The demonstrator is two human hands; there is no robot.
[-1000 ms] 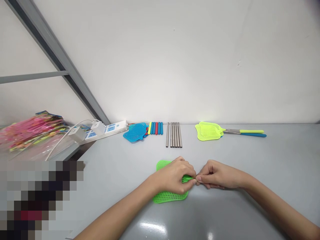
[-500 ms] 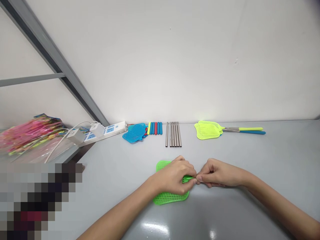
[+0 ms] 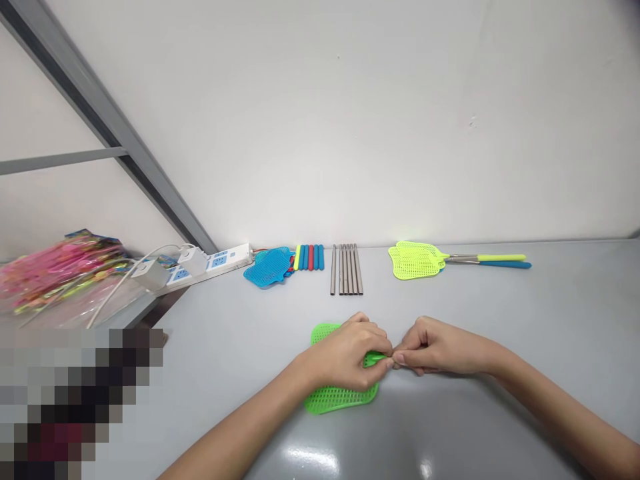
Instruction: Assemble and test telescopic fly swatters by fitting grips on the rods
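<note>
A green mesh fly swatter head (image 3: 340,399) lies on the grey table in front of me, its neck pointing right. My left hand (image 3: 353,353) rests over it, thumb and fingers pinching the neck. Right beside those fingertips, my right hand (image 3: 433,347) is closed in a pinch at the end of the neck. What sits between the right fingertips is hidden by the fingers.
Along the wall lie blue swatter heads (image 3: 269,268), several coloured handle grips (image 3: 311,257), several metal tubes (image 3: 350,270) and yellow swatters (image 3: 419,260) with rods and grips. At left are a power strip (image 3: 220,262) and pink items in plastic bags (image 3: 65,267).
Both hands keep their pinch at the neck. The green swatter head's lower edge has shifted very slightly toward me; otherwise little differs.
</note>
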